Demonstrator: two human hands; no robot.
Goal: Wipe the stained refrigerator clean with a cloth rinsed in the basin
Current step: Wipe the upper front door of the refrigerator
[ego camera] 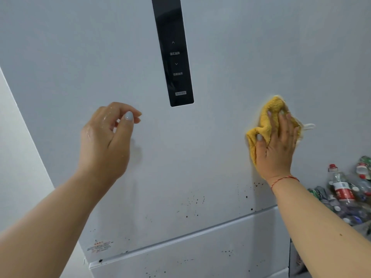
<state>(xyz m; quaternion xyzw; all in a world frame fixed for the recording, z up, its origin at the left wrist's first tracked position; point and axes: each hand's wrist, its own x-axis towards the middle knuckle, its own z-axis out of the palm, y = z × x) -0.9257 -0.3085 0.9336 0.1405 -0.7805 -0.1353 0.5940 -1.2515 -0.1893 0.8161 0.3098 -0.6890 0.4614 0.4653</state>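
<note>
The white refrigerator door [200,149] fills the view, with a black control panel [174,57] running down its upper middle. My right hand [278,145] presses a crumpled yellow cloth [269,119] flat against the door, right of the panel. My left hand [106,141] is wet and hovers in front of the door to the left, fingers loosely curled around nothing. Dark specks of stain [192,201] dot the lower door, and more stain specks [226,252] dot the drawer front [200,255] beneath. The basin is out of view.
A pile of empty plastic bottles [345,193] lies at the right beside the refrigerator. A white wall [18,157] runs along the left. An orange warning sticker [100,245] sits at the door's lower left corner.
</note>
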